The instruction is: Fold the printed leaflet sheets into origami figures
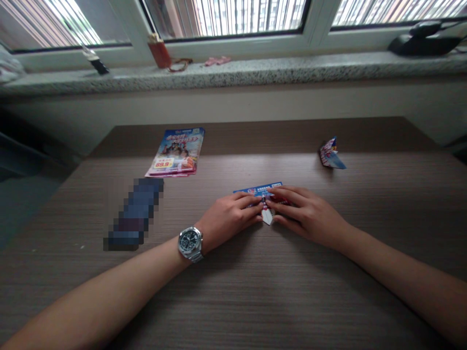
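A partly folded printed flyer (262,188) lies on the table in front of me, with a blue printed strip along its far edge. White paper, narrowing to a point, shows between my hands at its near side. My left hand (237,211), with a metal watch (190,243) on its wrist, rests its outstretched fingers on the flyer's left part. On the right part lies my right hand (302,209), its fingers spread and pressing down. The fingertips of both hands nearly meet at the middle and cover much of the paper.
A stack of similar flyers (178,150) lies at the back left. Nearer is a dark pixelated rectangle (134,214). A folded paper piece (331,154) stands at the back right. The stone windowsill (255,73) holds a red case (159,52) and other small items.
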Tool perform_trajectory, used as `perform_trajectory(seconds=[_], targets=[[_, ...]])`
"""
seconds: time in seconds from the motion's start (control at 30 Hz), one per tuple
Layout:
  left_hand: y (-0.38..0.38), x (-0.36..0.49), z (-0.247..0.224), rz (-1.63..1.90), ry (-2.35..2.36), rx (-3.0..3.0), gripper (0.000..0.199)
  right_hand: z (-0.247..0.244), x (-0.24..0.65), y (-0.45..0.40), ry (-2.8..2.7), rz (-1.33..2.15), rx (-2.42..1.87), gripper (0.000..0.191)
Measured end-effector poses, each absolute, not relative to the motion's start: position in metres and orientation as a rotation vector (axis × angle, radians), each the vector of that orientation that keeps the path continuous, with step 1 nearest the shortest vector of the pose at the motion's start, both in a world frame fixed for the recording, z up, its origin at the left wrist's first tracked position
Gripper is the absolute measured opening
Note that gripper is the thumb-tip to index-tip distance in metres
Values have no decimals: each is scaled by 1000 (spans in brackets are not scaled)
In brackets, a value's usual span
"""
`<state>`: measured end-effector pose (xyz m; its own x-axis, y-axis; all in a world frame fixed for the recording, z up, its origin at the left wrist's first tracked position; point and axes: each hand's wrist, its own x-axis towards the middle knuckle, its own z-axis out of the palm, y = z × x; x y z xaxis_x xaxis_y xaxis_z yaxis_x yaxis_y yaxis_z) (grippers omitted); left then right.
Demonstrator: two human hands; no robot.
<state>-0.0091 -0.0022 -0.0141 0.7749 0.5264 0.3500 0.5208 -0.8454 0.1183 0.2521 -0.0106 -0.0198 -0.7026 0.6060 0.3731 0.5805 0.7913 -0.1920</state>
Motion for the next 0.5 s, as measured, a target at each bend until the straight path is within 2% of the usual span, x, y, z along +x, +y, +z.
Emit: perform_trajectory(seconds=[0.27,0.5], targets=[[0,-8,-16,599,808,2928,30,-22,247,-9,-2539,122,-994,45],[-1,-7,-14,630,798,2911,27,-22,245,-10,-2573,86,-1039,41]])
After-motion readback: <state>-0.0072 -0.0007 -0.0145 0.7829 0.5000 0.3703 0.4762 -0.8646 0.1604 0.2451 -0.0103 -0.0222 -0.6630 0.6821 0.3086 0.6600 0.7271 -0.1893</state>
